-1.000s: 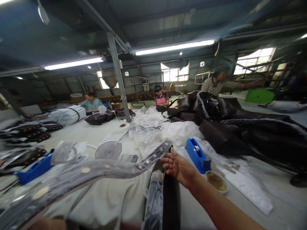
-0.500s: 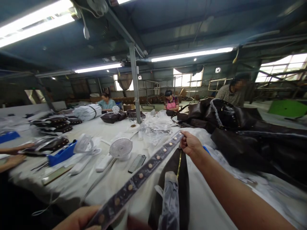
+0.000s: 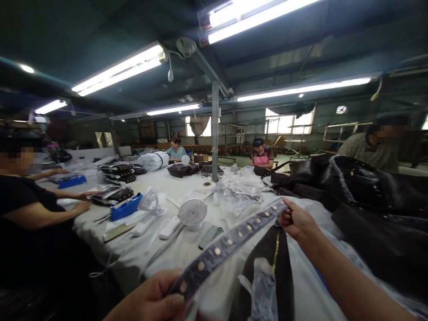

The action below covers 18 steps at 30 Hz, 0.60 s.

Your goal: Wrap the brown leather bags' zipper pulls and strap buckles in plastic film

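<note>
A dark strap [image 3: 229, 242] with a row of round light studs, wrapped in clear plastic, stretches slantwise between my two hands. My left hand [image 3: 157, 294] grips its near end at the bottom. At the far end my right hand [image 3: 297, 219] is closed on it. Below the right hand a dark brown bag [image 3: 286, 276] with a yellow zip lies on the white-covered table. A plastic-wrapped piece [image 3: 264, 285] rests on that bag.
White fans [image 3: 193, 211] and a phone [image 3: 210, 236] lie beyond the strap. A blue tape dispenser [image 3: 126, 207] stands to the left. Brown bags [image 3: 368, 187] pile up at right, and crumpled plastic [image 3: 239, 189] sits mid-table. A co-worker [image 3: 30, 209] stands at left; others sit farther back.
The view has swung left, so the scene sits farther right and the left co-worker shows. The strap stays held at both ends and now bows slightly.
</note>
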{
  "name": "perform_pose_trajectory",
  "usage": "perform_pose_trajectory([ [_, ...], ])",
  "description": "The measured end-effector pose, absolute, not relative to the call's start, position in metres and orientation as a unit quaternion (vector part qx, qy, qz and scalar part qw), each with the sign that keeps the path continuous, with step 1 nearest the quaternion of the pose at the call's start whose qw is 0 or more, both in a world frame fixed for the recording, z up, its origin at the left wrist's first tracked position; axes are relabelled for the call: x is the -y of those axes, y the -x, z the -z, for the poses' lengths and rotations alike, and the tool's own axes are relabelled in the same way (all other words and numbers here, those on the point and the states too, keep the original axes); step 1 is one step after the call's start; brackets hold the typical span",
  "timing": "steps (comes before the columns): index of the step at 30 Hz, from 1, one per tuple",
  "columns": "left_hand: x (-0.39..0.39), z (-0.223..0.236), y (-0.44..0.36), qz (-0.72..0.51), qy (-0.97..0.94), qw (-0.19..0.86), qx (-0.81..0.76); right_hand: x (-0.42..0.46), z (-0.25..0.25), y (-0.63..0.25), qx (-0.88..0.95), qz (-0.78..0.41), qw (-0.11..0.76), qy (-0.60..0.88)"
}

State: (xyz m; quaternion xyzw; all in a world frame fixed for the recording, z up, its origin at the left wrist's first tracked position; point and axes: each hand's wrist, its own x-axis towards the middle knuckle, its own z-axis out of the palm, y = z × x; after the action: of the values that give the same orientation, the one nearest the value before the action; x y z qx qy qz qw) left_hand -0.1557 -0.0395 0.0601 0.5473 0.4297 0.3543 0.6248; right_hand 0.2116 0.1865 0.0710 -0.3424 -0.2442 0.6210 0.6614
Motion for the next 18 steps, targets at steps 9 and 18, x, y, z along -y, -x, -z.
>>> perform_pose_trajectory([
  [9, -0.053, -0.123, 0.061, -0.563, -0.494, 0.566, -0.344, -0.116, -0.065, -0.183, 0.315, -0.678, 0.571, 0.338],
  [18, -0.087, -0.125, 0.003, -0.599, -0.442, 0.576, -0.339, -0.038, -0.068, -0.125, 0.571, -0.632, 0.443, 0.282],
])
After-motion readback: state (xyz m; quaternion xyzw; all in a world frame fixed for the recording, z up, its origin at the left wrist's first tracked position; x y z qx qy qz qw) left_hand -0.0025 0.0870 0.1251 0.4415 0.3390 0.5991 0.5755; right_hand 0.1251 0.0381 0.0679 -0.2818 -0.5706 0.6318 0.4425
